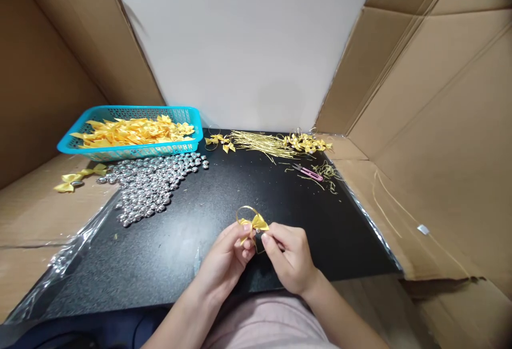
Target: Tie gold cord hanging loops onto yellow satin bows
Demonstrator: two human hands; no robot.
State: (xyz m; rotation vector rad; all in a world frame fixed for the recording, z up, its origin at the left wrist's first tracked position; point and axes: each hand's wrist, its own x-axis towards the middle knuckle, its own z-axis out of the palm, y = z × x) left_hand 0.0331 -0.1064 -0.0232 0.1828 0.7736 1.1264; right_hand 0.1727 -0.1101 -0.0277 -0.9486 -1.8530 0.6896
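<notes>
Above the near edge of the black table, my left hand (229, 253) pinches a yellow ribbon bow (259, 222) between thumb and fingers. A thin gold cord loop (247, 208) rises from the bow, and a small silvery bell or bead shows at its middle. My right hand (288, 255) is closed at the bow's right side, thumb and forefinger pressed together at its tip. Whether it grips the ribbon or the cord end is hard to make out. A strand of cord hangs below the bow between the two hands.
A blue basket (138, 152) of yellow bows stands at the back left, with silver bells (150, 189) spread before it. Gold cords (260, 143), finished-looking bows (306, 142), pink thread snips (310, 172) and cord scraps (328, 172) lie back right. Cardboard walls (440, 98) flank the table.
</notes>
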